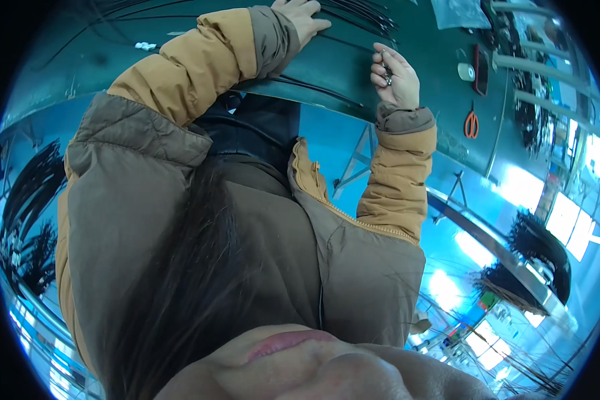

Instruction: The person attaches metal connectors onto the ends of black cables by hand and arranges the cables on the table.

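At the top edge, my left hand (303, 20) lies over the green tabletop (353, 67) with thumb and fingers apart, beside a bundle of long thin black cables (363, 17). Its farthest fingertips are partly cut off by the picture's rim. To the right, my right hand (399, 79) is raised palm up with curled fingers, closed around a few small metal pieces (387, 75); their exact kind is too small to make out. Near the table's front edge lie a couple more black cables (320, 89), between my two forearms.
Orange-handled scissors (471, 125), a roll of tape (466, 72) and a dark phone-like slab (481, 70) lie right of my right hand. A clear plastic bag (460, 13) sits at the top right. Small white pieces (145, 46) lie at the left. Metal rack bars (533, 67) border the table.
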